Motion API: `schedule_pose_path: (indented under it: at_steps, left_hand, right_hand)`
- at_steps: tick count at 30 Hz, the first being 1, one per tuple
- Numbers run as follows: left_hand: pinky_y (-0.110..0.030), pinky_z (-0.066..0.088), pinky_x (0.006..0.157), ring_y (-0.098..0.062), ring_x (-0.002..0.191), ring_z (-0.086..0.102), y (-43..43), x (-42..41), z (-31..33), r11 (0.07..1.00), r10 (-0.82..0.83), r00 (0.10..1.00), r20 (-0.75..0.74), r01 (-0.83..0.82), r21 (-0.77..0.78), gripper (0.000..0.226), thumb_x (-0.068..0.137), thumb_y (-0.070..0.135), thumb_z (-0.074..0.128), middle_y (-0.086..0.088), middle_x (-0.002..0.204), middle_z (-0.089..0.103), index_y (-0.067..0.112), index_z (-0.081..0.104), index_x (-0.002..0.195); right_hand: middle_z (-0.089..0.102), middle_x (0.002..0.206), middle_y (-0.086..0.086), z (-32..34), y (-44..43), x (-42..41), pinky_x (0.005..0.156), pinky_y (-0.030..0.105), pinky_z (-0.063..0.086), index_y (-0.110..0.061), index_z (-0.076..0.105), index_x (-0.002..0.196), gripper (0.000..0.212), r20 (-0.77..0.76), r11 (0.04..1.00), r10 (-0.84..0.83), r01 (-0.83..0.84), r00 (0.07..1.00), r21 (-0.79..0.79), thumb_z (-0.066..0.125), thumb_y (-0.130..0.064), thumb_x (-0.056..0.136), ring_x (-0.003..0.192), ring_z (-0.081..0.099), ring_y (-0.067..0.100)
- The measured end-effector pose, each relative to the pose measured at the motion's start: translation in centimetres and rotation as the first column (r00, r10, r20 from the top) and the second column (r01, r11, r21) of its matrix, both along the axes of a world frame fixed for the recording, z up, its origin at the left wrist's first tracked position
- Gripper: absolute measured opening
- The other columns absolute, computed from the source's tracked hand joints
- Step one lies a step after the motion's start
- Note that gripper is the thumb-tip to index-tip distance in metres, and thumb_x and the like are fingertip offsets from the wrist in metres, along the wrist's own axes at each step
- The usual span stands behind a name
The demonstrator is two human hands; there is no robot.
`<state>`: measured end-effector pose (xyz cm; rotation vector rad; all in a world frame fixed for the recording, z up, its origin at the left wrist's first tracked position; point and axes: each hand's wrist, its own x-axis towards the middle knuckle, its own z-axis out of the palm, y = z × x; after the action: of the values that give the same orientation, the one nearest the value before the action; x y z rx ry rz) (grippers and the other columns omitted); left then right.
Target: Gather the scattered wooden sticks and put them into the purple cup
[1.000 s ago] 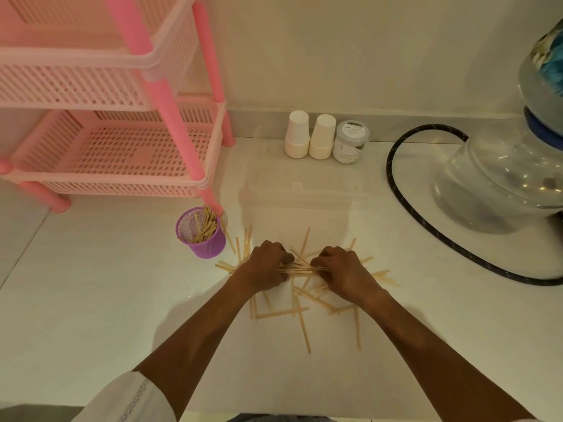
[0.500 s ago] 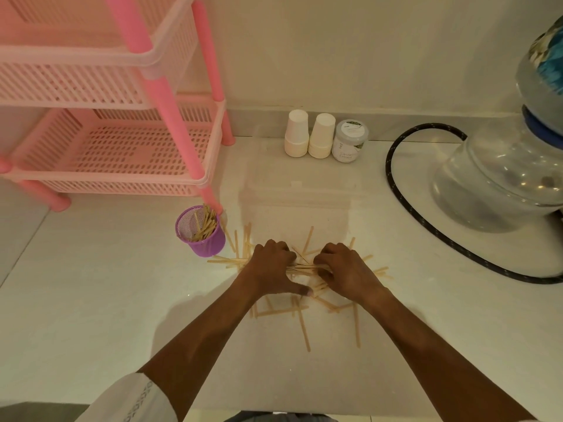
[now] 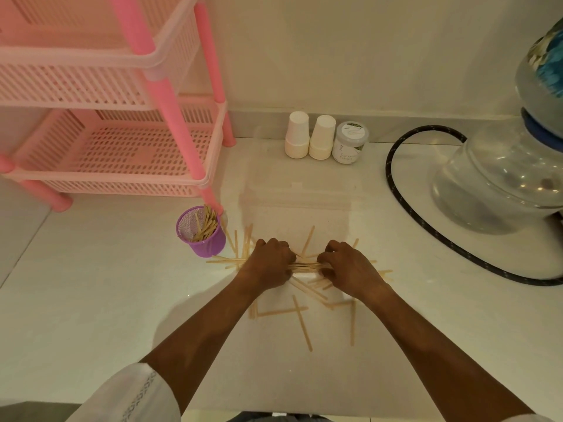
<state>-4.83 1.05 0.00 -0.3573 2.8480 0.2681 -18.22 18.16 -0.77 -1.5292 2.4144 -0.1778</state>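
Left hand (image 3: 271, 264) and right hand (image 3: 350, 266) grip sticks (image 3: 304, 265) (bundled).

I'm making out only one label: the small white jar (image 3: 349, 143) by the wall is carrying two lines of grey print, possibly "Cardamom Extract", but it's blurry and I'm not sure. My left sleeve (image 3: 137, 397) print is smearing, unreadable. The water bottle (image 3: 545, 65) label is showing nothing legible.

A home kitchen is showing: pink plastic basket rack (image 3: 76, 83) upper left, white paper cups (image 3: 297, 137), clear water jug (image 3: 499, 178) right.
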Motion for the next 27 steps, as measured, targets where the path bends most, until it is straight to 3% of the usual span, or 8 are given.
schedule_pose_path:
  at_steps: [8, 12, 18, 22, 27]
  left_hand:
    - [-0.039, 0.04, 0.097, -0.023, 0.115, 0.051, -1.1, -0.2, -0.1, 0.999, -0.029, 0.999, 0.03, 0.028, 0.015, 0.049, 0.082, 0.048, 0.066, 0.0, 0.121, 0.06, 0.023, 0.066, 0.125]
    - [-0.03, 0.046, 0.079, -0.021, 0.102, 0.057, -1.1, -0.4, -0.1, 0.995, -0.03, 0.999, -0.016, 0.032, 0.095, 0.034, 0.083, 0.034, 0.071, -0.002, 0.108, 0.063, 0.018, 0.073, 0.113]
    - [-0.027, 0.042, 0.063, -0.021, 0.08, 0.065, -1.0, -1.0, -0.1, 0.977, 0.059, 0.998, 0.012, -0.06, 0.207, 0.018, 0.079, 0.017, 0.073, 0.004, 0.077, 0.054, 0.016, 0.078, 0.096]
    - [-0.03, 0.05, 0.065, -0.021, 0.077, 0.064, -1.1, -1.3, -0.5, 0.979, 0.053, 0.998, 0.032, -0.059, 0.194, 0.017, 0.081, 0.015, 0.071, 0.003, 0.077, 0.053, 0.015, 0.077, 0.096]
    - [-0.038, 0.059, 0.072, -0.021, 0.076, 0.066, -1.2, -1.3, -1.0, 0.98, 0.066, 0.998, 0.019, -0.068, 0.187, 0.015, 0.086, 0.013, 0.064, 0.0, 0.084, 0.062, 0.013, 0.077, 0.094]
  right_hand:
    - [0.056, 0.125, -0.002, -0.1, -0.5, 0.1, 0.083, 0.039, 0.052, -0.02, 0.06, 0.127, 0.037, -0.055, 0.993, 0.064, -0.057, 0.996, 0.106, 0.064, -0.035, 0.094, 0.109, 0.054, 0.023]
    - [0.06, 0.112, 0.0, -0.1, -1.0, 0.2, 0.079, 0.038, 0.051, -0.02, 0.066, 0.113, 0.019, -0.103, 0.988, 0.075, -0.06, 0.992, 0.14, 0.059, -0.021, 0.095, 0.101, 0.055, 0.022]
    - [0.061, 0.096, -0.001, -0.2, -1.3, 0.4, 0.073, 0.034, 0.044, -0.022, 0.071, 0.101, 0.021, -0.172, 0.985, 0.108, -0.082, 0.979, 0.153, 0.057, -0.009, 0.092, 0.093, 0.056, 0.02]
    - [0.061, 0.093, -0.003, -0.4, -1.2, 0.3, 0.068, 0.031, 0.037, -0.024, 0.072, 0.098, 0.021, -0.186, 0.988, 0.105, -0.08, 0.977, 0.134, 0.058, -0.009, 0.091, 0.088, 0.056, 0.019]
    - [0.063, 0.096, -0.003, -0.3, -0.9, 0.2, 0.069, 0.032, 0.048, -0.023, 0.072, 0.103, 0.023, -0.133, 0.992, 0.086, -0.072, 0.987, 0.105, 0.058, -0.009, 0.092, 0.089, 0.057, 0.018]
